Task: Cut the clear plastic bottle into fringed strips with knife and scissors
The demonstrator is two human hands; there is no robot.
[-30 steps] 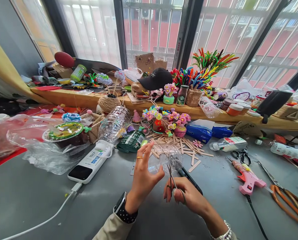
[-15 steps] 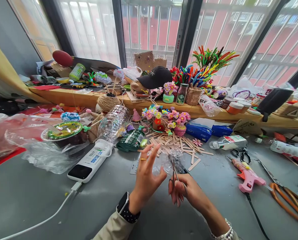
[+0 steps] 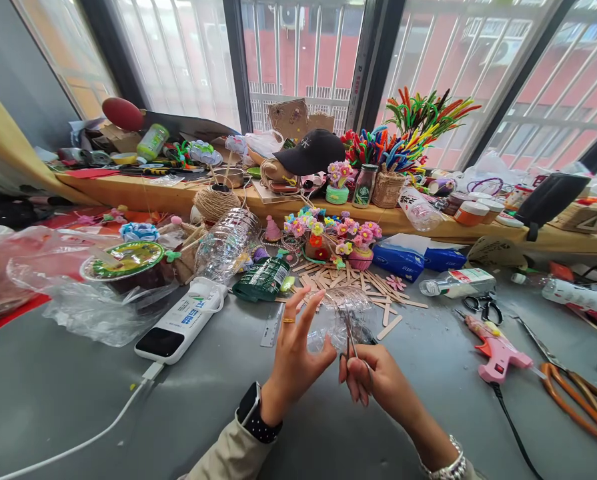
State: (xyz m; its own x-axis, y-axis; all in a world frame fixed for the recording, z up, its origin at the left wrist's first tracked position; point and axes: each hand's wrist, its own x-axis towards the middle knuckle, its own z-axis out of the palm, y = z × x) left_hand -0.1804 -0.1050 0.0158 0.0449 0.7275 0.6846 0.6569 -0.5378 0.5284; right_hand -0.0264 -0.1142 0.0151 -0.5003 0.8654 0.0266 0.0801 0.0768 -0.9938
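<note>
My left hand [image 3: 298, 350], with a ring on one finger, curves its thumb and raised fingers around the near left side of a clear ribbed plastic bottle piece [image 3: 335, 307]. Its grip is partly lost in the see-through plastic. Small metal scissors [image 3: 349, 333] are in my right hand [image 3: 371, 373], fingers closed round the handles. Their blades point away from me and overlap the bottle piece; whether they bite into it is hard to see. Wooden craft sticks [image 3: 389, 328] lie scattered behind the plastic. A ruler-like clear strip [image 3: 269, 330] lies left of it.
A white power bank [image 3: 183, 323] with a cable lies left. A pink glue gun [image 3: 498, 350], black-handled pliers [image 3: 484, 309] and large orange-handled scissors [image 3: 573, 393] lie right. A green plastic bottle piece [image 3: 261, 279], pipe-cleaner flowers [image 3: 318, 230] and blue tissue packs [image 3: 399, 260] stand behind.
Both hands and the plastic piece have shifted very slightly to the right. The scissor blades look a little closer together.
</note>
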